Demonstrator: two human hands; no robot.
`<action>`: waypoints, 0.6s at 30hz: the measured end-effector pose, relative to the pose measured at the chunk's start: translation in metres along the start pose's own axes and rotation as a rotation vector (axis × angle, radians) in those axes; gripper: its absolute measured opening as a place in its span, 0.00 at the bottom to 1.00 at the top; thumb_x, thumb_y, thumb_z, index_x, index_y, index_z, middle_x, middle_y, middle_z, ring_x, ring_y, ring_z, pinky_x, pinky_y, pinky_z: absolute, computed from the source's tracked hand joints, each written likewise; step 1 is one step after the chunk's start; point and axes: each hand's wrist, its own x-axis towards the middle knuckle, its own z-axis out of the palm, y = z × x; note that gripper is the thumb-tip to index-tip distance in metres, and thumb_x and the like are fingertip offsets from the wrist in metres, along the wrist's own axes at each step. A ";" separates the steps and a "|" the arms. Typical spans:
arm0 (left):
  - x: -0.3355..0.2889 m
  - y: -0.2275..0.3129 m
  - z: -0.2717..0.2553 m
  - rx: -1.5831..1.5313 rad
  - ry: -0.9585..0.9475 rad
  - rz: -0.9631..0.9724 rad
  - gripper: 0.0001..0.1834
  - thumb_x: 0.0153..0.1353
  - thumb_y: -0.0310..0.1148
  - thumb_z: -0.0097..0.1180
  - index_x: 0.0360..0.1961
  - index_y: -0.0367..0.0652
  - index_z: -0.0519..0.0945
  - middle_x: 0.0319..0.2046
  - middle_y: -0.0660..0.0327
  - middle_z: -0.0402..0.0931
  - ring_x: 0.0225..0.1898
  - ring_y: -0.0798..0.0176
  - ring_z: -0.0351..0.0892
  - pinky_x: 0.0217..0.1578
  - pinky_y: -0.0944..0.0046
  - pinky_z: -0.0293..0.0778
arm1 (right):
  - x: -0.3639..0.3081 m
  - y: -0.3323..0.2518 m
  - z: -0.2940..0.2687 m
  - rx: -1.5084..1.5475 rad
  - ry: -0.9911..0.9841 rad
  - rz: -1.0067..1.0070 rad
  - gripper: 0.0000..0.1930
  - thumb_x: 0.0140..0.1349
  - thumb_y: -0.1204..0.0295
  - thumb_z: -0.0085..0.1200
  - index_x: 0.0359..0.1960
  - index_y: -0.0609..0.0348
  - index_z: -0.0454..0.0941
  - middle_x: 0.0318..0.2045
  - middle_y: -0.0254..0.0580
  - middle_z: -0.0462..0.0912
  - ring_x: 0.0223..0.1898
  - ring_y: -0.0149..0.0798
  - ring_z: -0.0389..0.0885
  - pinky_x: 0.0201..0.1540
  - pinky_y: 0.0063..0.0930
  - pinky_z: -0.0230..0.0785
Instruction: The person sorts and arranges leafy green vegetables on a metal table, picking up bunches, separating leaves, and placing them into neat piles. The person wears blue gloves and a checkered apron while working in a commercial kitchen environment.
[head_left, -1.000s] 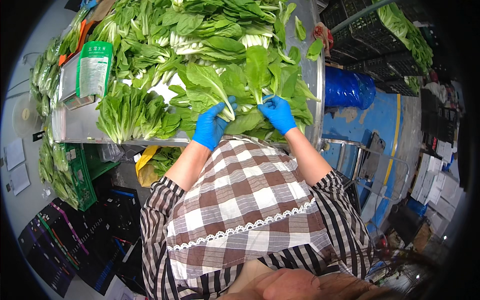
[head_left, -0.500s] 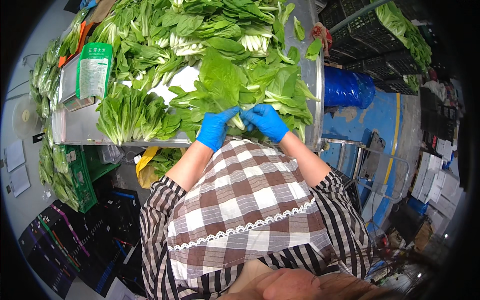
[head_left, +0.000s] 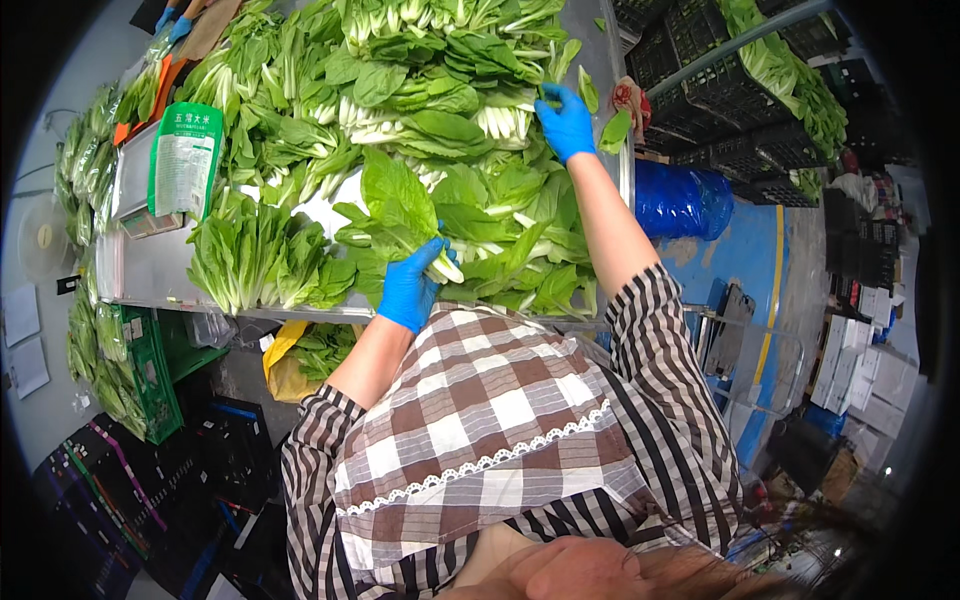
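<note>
Blue left hand (head_left: 408, 288): grasping greens (head_left: 398, 205) by white stems, near table (head_left: 160, 268) front edge
Right hand (head_left: 566, 124): at pile (head_left: 435, 85) right edge, grip can't tell
Bag (head_left: 186, 160): left of pile

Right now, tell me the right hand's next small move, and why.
Probably pinch a stem at the edge of the pile of greens: the right hand is reaching there, though its hold is unclear, while the left hand grips a leafy bunch near its pale base.
</note>
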 end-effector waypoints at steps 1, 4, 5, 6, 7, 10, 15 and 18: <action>-0.001 0.002 0.002 -0.003 -0.015 0.001 0.19 0.60 0.26 0.58 0.53 0.37 0.75 0.38 0.56 0.79 0.39 0.59 0.79 0.39 0.58 0.79 | 0.016 0.009 0.004 -0.058 0.083 -0.048 0.23 0.52 0.64 0.63 0.49 0.60 0.76 0.40 0.52 0.82 0.39 0.46 0.82 0.45 0.36 0.73; -0.001 -0.001 -0.001 -0.047 0.016 -0.003 0.19 0.60 0.26 0.58 0.53 0.37 0.75 0.38 0.57 0.79 0.39 0.60 0.79 0.39 0.59 0.79 | 0.038 -0.005 0.015 -0.060 -0.001 0.043 0.25 0.49 0.62 0.64 0.48 0.60 0.76 0.39 0.52 0.82 0.39 0.50 0.81 0.45 0.39 0.73; -0.002 -0.001 -0.001 -0.054 0.008 0.011 0.18 0.60 0.25 0.58 0.52 0.37 0.75 0.38 0.57 0.79 0.39 0.60 0.79 0.39 0.59 0.79 | 0.042 -0.008 0.018 -0.115 -0.009 0.023 0.25 0.47 0.60 0.67 0.45 0.60 0.77 0.37 0.51 0.82 0.37 0.48 0.81 0.43 0.37 0.73; -0.001 -0.001 -0.001 -0.053 0.009 0.002 0.18 0.60 0.25 0.58 0.52 0.37 0.75 0.38 0.57 0.79 0.39 0.60 0.79 0.39 0.59 0.79 | 0.042 -0.009 0.016 -0.132 -0.047 0.048 0.26 0.46 0.59 0.67 0.45 0.60 0.77 0.35 0.50 0.82 0.36 0.48 0.81 0.43 0.37 0.73; 0.001 -0.001 -0.001 -0.051 0.008 -0.008 0.18 0.60 0.25 0.58 0.52 0.37 0.75 0.38 0.57 0.79 0.39 0.60 0.79 0.39 0.59 0.79 | 0.040 -0.009 0.010 -0.149 -0.083 0.074 0.26 0.45 0.59 0.68 0.44 0.60 0.78 0.34 0.49 0.83 0.36 0.47 0.81 0.42 0.37 0.73; 0.002 -0.001 -0.001 -0.054 -0.005 -0.019 0.18 0.60 0.25 0.58 0.52 0.37 0.75 0.39 0.57 0.79 0.39 0.60 0.80 0.40 0.59 0.79 | 0.012 -0.029 -0.002 -0.062 -0.174 0.129 0.24 0.44 0.60 0.71 0.38 0.62 0.78 0.28 0.44 0.82 0.32 0.38 0.81 0.37 0.31 0.73; 0.001 -0.002 0.006 -0.047 0.000 0.013 0.16 0.60 0.25 0.58 0.50 0.38 0.75 0.40 0.56 0.79 0.40 0.59 0.79 0.42 0.59 0.79 | -0.070 -0.053 0.000 0.470 -0.310 0.322 0.19 0.45 0.68 0.73 0.35 0.63 0.77 0.28 0.37 0.81 0.29 0.29 0.77 0.34 0.25 0.72; -0.002 0.003 0.022 -0.074 0.016 0.064 0.15 0.60 0.25 0.58 0.49 0.38 0.76 0.40 0.55 0.79 0.40 0.59 0.79 0.43 0.59 0.79 | -0.129 -0.076 0.007 0.637 -0.326 0.356 0.18 0.47 0.72 0.71 0.37 0.62 0.77 0.30 0.39 0.82 0.29 0.28 0.77 0.34 0.24 0.72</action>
